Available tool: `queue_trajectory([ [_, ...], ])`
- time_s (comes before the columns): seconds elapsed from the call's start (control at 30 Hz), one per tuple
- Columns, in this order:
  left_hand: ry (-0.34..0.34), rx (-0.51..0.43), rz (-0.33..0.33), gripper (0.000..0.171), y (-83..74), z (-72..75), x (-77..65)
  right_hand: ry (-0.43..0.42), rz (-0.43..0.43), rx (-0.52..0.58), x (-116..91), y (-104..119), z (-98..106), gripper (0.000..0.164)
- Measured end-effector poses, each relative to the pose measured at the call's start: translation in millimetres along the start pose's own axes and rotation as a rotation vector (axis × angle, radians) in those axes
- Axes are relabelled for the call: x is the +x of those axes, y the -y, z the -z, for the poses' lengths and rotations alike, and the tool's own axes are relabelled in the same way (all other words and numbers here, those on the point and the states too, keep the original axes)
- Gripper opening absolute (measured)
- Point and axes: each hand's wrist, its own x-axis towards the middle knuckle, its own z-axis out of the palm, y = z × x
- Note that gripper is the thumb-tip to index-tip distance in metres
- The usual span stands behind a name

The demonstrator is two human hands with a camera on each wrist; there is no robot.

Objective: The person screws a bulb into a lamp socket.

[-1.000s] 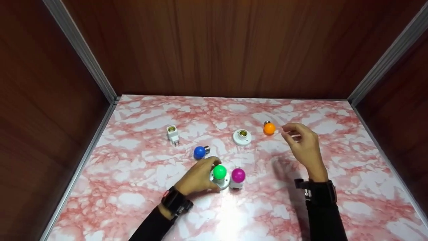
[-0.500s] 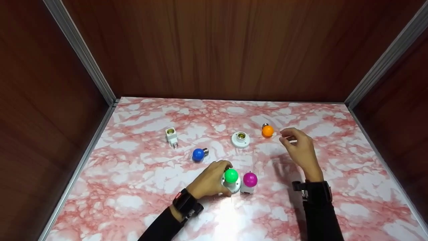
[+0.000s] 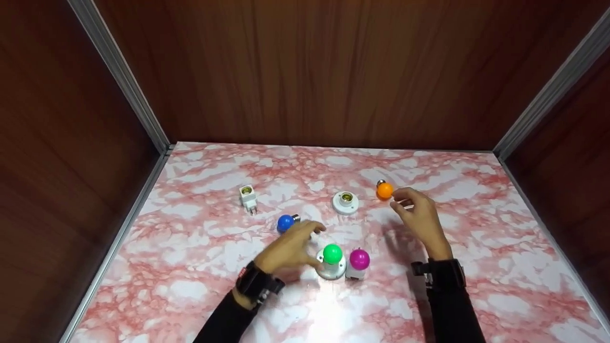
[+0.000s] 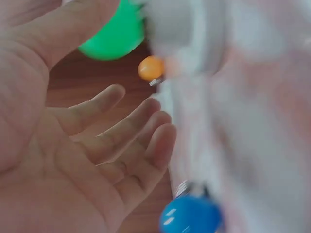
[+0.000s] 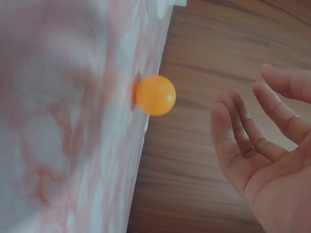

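Observation:
My left hand (image 3: 288,247) hovers with spread, relaxed fingers just left of a green light bulb (image 3: 332,254), which stands upright in a round white lamp holder (image 3: 339,271). Nothing is between its fingers in the left wrist view. Right beside that holder, a magenta bulb (image 3: 359,259) stands in a white plug-in socket (image 3: 354,274). A blue bulb (image 3: 285,223) lies behind the left hand, its metal base pointing right. My right hand (image 3: 420,215), fingers loosely bent and holding nothing, is in the air close to an orange bulb (image 5: 155,95) lying on the table.
A second round lamp holder (image 3: 345,203) with a bare socket sits mid-table, left of the orange bulb. Farther left lies another white plug-in socket (image 3: 248,197), prongs toward me. Brown wood-grain panels (image 3: 305,71) wall in the back and sides of the marbled table (image 3: 190,290).
My left hand slid the green bulb's holder and the magenta bulb's socket to the right, then let go and drew back left. My right hand moved slightly closer to the orange bulb.

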Motion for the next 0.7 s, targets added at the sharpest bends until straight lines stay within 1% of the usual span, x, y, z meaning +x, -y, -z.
queue_trajectory([
  [0.1, -0.061, -0.054, -0.006, 0.072, 4.8, 20.1, 2.5, 0.033, 0.000, 0.024, 5.8, 2.8, -8.3, 0.022],
  [0.17, -0.131, -0.058, -0.004, 0.063, 9.3, 32.6, 4.3, 0.054, 0.005, 0.042, 10.4, 4.7, -15.6, 0.024],
  [0.23, -0.212, -0.048, 0.004, 0.055, 15.1, 41.6, 6.1, 0.078, 0.017, 0.065, 15.5, 6.3, -24.5, 0.027],
  [0.33, -0.301, 0.016, 0.035, 0.050, 23.4, 47.8, 8.3, 0.133, 0.040, 0.093, 23.1, 7.5, -38.8, 0.036],
  [0.4, -0.318, 0.045, 0.064, 0.050, 28.3, 47.1, 10.3, 0.190, 0.033, 0.099, 27.8, 7.4, -48.4, 0.046],
  [0.47, -0.307, 0.072, 0.088, 0.052, 32.5, 44.5, 12.8, 0.254, 0.004, 0.097, 32.2, 7.2, -57.6, 0.057],
  [0.57, -0.281, 0.094, 0.123, 0.054, 38.0, 39.7, 16.1, 0.344, -0.044, 0.056, 38.6, 7.9, -71.5, 0.073],
  [0.7, -0.266, 0.122, 0.174, 0.053, 45.3, 33.4, 17.3, 0.427, -0.022, -0.035, 47.4, 12.0, -89.4, 0.087],
])
